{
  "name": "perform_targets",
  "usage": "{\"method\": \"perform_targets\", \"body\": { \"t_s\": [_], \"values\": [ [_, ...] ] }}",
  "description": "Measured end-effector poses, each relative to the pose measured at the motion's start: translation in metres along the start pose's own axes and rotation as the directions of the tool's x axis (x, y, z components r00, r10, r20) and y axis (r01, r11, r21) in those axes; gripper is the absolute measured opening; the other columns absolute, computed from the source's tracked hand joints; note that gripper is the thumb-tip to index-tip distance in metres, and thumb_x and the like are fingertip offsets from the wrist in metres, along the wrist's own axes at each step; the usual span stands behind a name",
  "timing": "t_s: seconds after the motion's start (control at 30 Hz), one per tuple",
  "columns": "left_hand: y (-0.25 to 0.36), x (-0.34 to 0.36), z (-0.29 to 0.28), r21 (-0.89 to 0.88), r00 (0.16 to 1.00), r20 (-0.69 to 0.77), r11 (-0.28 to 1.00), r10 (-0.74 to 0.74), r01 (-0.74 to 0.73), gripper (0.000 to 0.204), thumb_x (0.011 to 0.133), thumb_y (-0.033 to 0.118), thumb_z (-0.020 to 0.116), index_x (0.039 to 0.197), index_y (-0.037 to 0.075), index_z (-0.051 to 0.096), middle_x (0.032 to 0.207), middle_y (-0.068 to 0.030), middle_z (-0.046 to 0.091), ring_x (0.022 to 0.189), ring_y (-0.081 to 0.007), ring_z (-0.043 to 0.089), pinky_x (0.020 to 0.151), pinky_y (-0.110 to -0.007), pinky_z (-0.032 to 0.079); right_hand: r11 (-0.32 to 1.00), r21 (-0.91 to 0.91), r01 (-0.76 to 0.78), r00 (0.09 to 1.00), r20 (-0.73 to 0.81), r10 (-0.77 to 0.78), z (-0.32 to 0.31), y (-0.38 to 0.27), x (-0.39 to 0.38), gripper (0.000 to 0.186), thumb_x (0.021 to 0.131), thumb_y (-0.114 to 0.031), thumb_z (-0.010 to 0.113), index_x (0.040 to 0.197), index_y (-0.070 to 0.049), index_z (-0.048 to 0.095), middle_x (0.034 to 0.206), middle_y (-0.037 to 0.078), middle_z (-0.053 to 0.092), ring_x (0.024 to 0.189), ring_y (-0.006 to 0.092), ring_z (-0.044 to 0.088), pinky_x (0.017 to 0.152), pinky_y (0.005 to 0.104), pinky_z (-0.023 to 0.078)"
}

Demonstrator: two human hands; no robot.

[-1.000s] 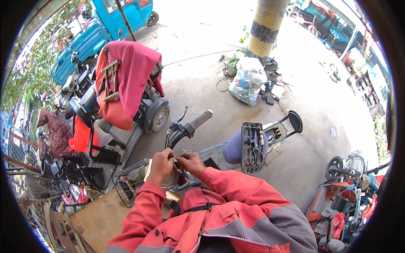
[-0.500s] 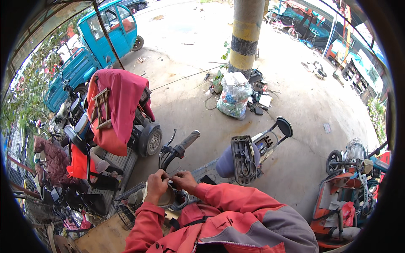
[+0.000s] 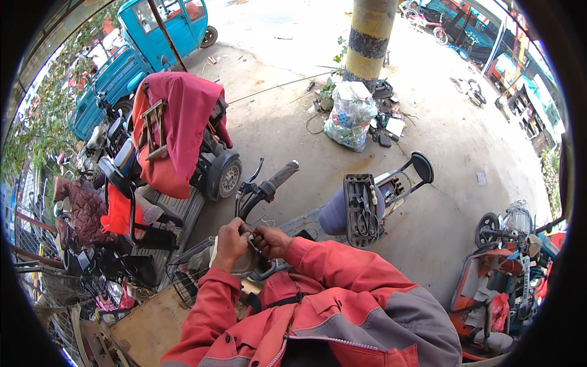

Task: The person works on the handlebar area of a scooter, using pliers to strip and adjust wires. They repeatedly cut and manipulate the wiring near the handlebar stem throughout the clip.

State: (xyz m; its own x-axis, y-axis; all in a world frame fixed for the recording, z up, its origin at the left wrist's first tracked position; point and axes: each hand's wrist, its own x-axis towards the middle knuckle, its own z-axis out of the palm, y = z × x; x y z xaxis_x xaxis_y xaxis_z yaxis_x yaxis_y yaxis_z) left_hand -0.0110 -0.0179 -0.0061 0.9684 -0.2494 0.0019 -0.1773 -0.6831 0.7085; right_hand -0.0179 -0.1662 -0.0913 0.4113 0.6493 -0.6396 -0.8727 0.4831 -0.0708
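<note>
My left hand (image 3: 231, 246) and my right hand (image 3: 273, 242) are close together, fingers pinched, just in front of my body. Whatever is between the fingertips is too small to make out. Just below them sits a rounded beige housing (image 3: 246, 263) on the front of a bike or scooter. Beyond the hands rises a handlebar with a dark grip (image 3: 283, 175) and a brake lever (image 3: 258, 169). Thin pale wires (image 3: 264, 221) show near its base. A wire basket (image 3: 182, 286) lies left of the housing, partly behind my left sleeve.
Right of the handlebar, a black tray of tools (image 3: 362, 211) rests by a purple rounded seat (image 3: 333, 214). A bag of bottles (image 3: 350, 119) stands by a striped pillar (image 3: 369, 46). Covered three-wheelers (image 3: 186, 122) crowd the left; an orange cart (image 3: 471, 287) stands right.
The view has tilted, so the surroundings sit higher and slightly right. My hands remain at the same spot by the housing; the right fingers have curled in more, and a small gap shows between the hands.
</note>
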Motion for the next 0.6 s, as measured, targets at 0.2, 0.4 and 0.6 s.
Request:
{"method": "perform_targets", "body": {
  "t_s": [0.2,0.4,0.6],
  "values": [
    [-0.008,-0.006,0.004,-0.010,0.998,-0.045,0.999,0.036,-0.036,0.015,0.075,0.003,0.073,0.078,-0.001,0.058,0.069,-0.0176,0.063,0.067,-0.0366,0.064,0.061,-0.041,0.047,0.999,-0.011,0.034,0.997,0.066,-0.033,-0.008,-0.003,-0.010,0.017,0.100,-0.025,0.049,0.085,-0.018,0.049,0.065,-0.009,0.044,0.045,0.0001,0.035,0.039,0.0160,0.024],
    [-0.008,-0.002,0.003,-0.050,1.000,-0.028,0.999,-0.004,0.002,0.011,0.076,0.003,0.070,0.080,0.001,0.060,0.072,-0.0185,0.066,0.074,-0.0402,0.065,0.065,-0.046,0.048,0.314,-0.760,0.569,0.589,0.111,-0.800,-0.022,0.009,-0.013,0.017,0.094,-0.023,0.065,0.093,-0.006,0.067,0.077,0.000,0.058,0.052,0.0101,0.049,0.045,0.0258,0.038],
    [-0.013,0.000,0.004,-0.043,0.999,-0.021,0.999,-0.029,0.029,0.013,0.076,0.004,0.072,0.081,0.001,0.060,0.072,-0.0183,0.065,0.074,-0.0407,0.065,0.065,-0.046,0.048,-0.458,-0.796,0.397,0.223,0.567,-0.793,-0.001,0.010,-0.039,0.026,0.076,-0.013,0.076,0.102,-0.011,0.070,0.098,0.007,0.065,0.067,0.0273,0.065,0.061,0.0367,0.053]
  ]
}}
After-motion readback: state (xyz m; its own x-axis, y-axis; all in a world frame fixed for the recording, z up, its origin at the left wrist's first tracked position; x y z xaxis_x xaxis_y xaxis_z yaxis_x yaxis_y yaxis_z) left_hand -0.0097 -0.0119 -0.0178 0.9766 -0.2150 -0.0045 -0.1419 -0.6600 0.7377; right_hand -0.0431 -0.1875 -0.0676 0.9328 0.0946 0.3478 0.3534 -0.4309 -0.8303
